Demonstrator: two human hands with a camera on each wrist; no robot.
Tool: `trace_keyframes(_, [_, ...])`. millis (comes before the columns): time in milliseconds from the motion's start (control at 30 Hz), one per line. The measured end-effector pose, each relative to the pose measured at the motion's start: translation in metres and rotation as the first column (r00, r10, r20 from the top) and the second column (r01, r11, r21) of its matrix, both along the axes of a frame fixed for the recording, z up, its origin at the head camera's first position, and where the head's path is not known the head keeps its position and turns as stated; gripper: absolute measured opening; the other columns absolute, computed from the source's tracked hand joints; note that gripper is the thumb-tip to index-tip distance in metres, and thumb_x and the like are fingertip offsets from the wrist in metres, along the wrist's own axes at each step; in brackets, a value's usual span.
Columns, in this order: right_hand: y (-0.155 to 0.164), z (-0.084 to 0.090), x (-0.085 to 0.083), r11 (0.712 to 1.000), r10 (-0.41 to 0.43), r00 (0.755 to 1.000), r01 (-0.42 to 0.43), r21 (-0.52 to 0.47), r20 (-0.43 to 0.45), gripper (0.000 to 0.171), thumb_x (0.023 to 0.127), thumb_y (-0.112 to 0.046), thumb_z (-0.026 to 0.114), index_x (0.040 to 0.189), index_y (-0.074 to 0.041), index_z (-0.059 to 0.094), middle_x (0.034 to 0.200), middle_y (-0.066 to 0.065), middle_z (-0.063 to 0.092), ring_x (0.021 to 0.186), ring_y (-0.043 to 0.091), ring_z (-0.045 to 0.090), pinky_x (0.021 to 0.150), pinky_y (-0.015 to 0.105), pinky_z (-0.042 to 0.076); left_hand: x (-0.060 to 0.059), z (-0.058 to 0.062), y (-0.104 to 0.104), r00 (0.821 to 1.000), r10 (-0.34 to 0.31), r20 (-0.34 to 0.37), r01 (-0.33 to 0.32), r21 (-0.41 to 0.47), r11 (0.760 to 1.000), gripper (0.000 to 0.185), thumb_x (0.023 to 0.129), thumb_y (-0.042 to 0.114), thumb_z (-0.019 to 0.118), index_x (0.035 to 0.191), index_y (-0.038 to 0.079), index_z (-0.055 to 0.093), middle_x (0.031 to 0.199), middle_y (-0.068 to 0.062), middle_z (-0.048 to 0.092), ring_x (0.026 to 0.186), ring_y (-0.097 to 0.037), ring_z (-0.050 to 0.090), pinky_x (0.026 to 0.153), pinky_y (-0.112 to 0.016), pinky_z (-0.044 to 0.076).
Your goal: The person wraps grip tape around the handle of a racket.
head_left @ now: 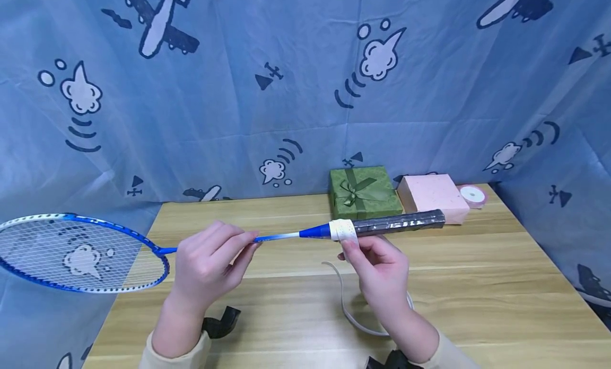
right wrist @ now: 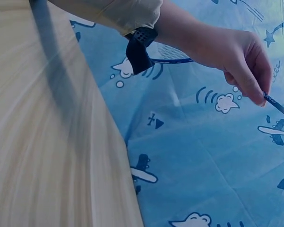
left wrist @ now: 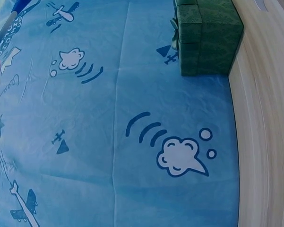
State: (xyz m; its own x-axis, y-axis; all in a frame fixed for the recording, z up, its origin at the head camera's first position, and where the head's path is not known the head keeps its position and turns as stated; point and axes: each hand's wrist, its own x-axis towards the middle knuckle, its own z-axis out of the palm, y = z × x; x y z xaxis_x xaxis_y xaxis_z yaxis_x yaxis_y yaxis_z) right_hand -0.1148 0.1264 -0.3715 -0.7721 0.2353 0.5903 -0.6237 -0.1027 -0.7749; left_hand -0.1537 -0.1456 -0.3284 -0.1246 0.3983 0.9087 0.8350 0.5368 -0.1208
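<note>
A blue and white badminton racket (head_left: 315, 232) is held level above the table, its strung head at the left and its dark, shiny handle (head_left: 401, 222) at the right. My left hand (head_left: 212, 260) pinches the thin shaft between thumb and fingertips; the right wrist view also catches this left hand (right wrist: 241, 59). Around the top of the handle, beside the blue cone, goes a white perforated grip tape (head_left: 342, 230). With thumb and fingers my right hand (head_left: 384, 265) pinches this tape just below the handle. The right fingers are partly hidden behind the thumb.
At the table's back stand a green gift box (head_left: 365, 194) with a bow, a pink box (head_left: 434, 196) and a ribbon spool (head_left: 472, 195). A thin whitish strip (head_left: 345, 308) curves below the right hand, over the wooden table (head_left: 491, 300). A blue patterned curtain (head_left: 296, 93) hangs behind.
</note>
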Motion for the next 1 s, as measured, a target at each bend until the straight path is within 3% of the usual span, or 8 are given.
trace_keyframes(200, [0.0006,-0.0003,-0.0007,1.000,-0.011,1.000,0.011,-0.015,0.000,0.011,0.088,0.020,0.066,0.083,0.011,0.070,0.086,0.003,0.079,0.066,0.009,0.070,0.058,0.017,0.055,0.0002,-0.0013,-0.0018,0.999,0.013,0.044,-0.012,-0.026,1.000,0.018,0.100,0.015,0.067,0.090,0.004,0.078,0.076,-0.003,0.071,0.060,-0.017,0.064,0.052,-0.032,0.055])
trace_keyframes(300, [0.0009,0.0002,-0.0011,1.000,0.022,1.000,-0.022,-0.021,-0.003,0.010,0.089,0.020,0.065,0.085,0.012,0.069,0.090,0.006,0.079,0.065,0.011,0.070,0.061,0.020,0.057,0.0013,-0.0012,-0.0024,0.998,0.030,0.056,-0.028,-0.036,0.999,0.021,0.102,0.018,0.066,0.090,0.006,0.078,0.075,-0.002,0.072,0.060,-0.017,0.066,0.052,-0.034,0.056])
trace_keyframes(433, [0.0015,0.0026,-0.0006,0.998,0.061,0.998,-0.061,-0.008,0.015,0.007,0.093,0.018,0.061,0.087,0.016,0.064,0.092,0.008,0.079,0.073,0.014,0.073,0.069,0.024,0.060,0.0022,-0.0006,-0.0025,0.998,0.048,0.045,-0.046,-0.037,0.998,0.024,0.103,0.021,0.066,0.089,0.006,0.078,0.071,-0.001,0.071,0.057,-0.017,0.066,0.050,-0.034,0.055])
trace_keyframes(567, [0.0017,0.0049,-0.0003,0.999,0.049,0.998,-0.049,-0.003,0.031,0.006,0.094,0.017,0.060,0.089,0.017,0.063,0.093,0.008,0.079,0.083,0.017,0.077,0.077,0.028,0.062,0.0015,0.0004,-0.0019,0.998,0.056,0.025,-0.056,-0.033,0.998,0.025,0.103,0.022,0.066,0.089,0.005,0.078,0.070,-0.002,0.071,0.056,-0.017,0.066,0.050,-0.035,0.055])
trace_keyframes(767, [0.0010,0.0041,-0.0023,1.000,0.022,0.999,-0.022,-0.002,0.030,0.006,0.092,0.017,0.063,0.089,0.015,0.067,0.090,0.006,0.079,0.082,0.016,0.076,0.075,0.028,0.062,0.0008,0.0007,-0.0006,0.994,0.095,0.050,-0.094,-0.031,0.995,0.026,0.103,0.023,0.066,0.088,0.006,0.078,0.075,-0.003,0.072,0.060,-0.020,0.067,0.053,-0.037,0.056])
trace_keyframes(1000, [0.0012,0.0040,-0.0016,0.998,0.058,0.998,-0.057,-0.026,0.019,0.005,0.093,0.018,0.060,0.091,0.018,0.064,0.088,0.010,0.079,0.082,0.019,0.077,0.078,0.029,0.062,-0.0006,0.0010,0.0022,0.990,0.132,0.043,-0.133,0.007,0.991,0.026,0.102,0.022,0.067,0.086,0.005,0.077,0.078,-0.004,0.070,0.063,-0.023,0.063,0.055,-0.039,0.051])
